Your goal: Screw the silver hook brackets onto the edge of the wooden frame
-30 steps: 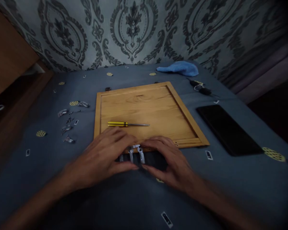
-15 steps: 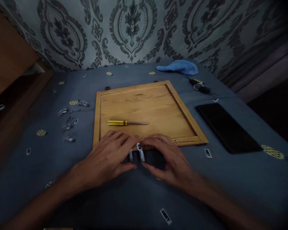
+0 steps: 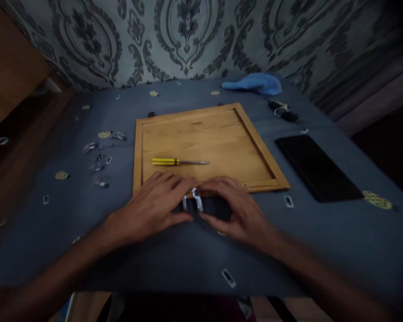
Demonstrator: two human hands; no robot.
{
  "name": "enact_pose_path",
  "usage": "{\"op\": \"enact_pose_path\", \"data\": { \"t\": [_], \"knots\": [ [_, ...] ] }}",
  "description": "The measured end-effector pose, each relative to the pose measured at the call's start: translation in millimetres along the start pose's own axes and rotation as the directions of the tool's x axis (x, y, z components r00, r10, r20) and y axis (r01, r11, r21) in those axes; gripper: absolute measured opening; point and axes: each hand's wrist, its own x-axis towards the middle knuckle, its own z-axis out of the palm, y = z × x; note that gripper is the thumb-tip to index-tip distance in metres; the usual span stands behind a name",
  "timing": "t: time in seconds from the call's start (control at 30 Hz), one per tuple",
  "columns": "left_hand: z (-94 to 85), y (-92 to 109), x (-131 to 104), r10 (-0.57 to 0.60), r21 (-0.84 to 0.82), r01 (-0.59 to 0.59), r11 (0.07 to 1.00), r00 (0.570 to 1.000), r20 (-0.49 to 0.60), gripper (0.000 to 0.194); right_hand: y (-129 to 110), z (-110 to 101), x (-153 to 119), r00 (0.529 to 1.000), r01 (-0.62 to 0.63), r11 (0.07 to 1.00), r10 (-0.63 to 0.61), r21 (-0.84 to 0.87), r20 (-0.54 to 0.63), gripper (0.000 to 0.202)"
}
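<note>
A small metal hinge sits at the near edge of a framed wooden cabinet door, between my two hands. My left hand is closed with its fingers over the door's near edge and its thumb below, at the hinge's left side. From the other side, my right hand pinches the hinge between thumb and fingers. Part of the hinge is hidden by the fingers. A screwdriver with a yellow handle lies on the door panel just beyond my hands, its shaft pointing right.
Left of the door lie several metal hinge parts and small screws. A black phone-like slab rests at the right. Behind it are dark keys or a cord with a ring and a blue cloth. A patterned wall borders the back.
The camera view has tilted down, so everything sits higher and the near table edge shows. Both hands keep their hold at the hinge, with little visible movement.
</note>
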Motion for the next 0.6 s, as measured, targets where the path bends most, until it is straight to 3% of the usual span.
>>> {"op": "enact_pose_path", "data": {
  "t": [0.13, 0.23, 0.37, 0.43, 0.5, 0.57, 0.6],
  "knots": [
    [-10.2, -3.9, -3.1, -0.034, -0.042, 0.031, 0.999, 0.996, -0.083, 0.058, -2.4, -0.2, -0.2, 0.997, -0.075, 0.997, 0.075, 0.022, 0.019, 0.031],
    [-24.7, -7.7, -9.8, -0.122, -0.14, 0.103, 0.985, 0.983, -0.135, 0.047, -4.3, -0.2, 0.3, 0.993, -0.117, 0.993, 0.116, 0.023, 0.034, 0.033],
    [-39.2, -19.6, -32.1, -0.255, -0.21, 0.196, 0.958, 0.917, -0.308, 0.031, -3.0, -0.1, -0.2, 0.998, -0.067, 0.998, 0.067, 0.018, 0.008, 0.032],
    [-41.9, -32.6, -50.0, -0.354, -0.266, 0.264, 0.927, 0.851, -0.388, 0.028, 0.0, 0.9, -0.8, 0.999, -0.041, 0.999, 0.04, 0.016, 0.002, 0.032],
    [-45.1, -51.2, -72.1, -0.479, -0.346, 0.345, 0.873, 0.743, -0.467, 0.029, 3.7, 3.0, -0.8, 1.0, -0.004, 1.0, 0.004, 0.013, -0.026, 0.031],
    [-51.2, -72.8, -97.7, -0.667, -0.562, 0.377, 0.736, 0.542, -0.51, 0.033, 7.1, 6.0, 0.0, 0.997, 0.022, 1.0, -0.021, 0.003, -0.078, 0.029],
    [-55.2, -83.6, -111.3, -0.695, -0.593, 0.37, 0.715, 0.472, -0.543, 0.035, 8.5, 7.6, 0.6, 0.995, 0.034, 0.999, -0.034, 0.001, -0.091, 0.028]
  ]
}}
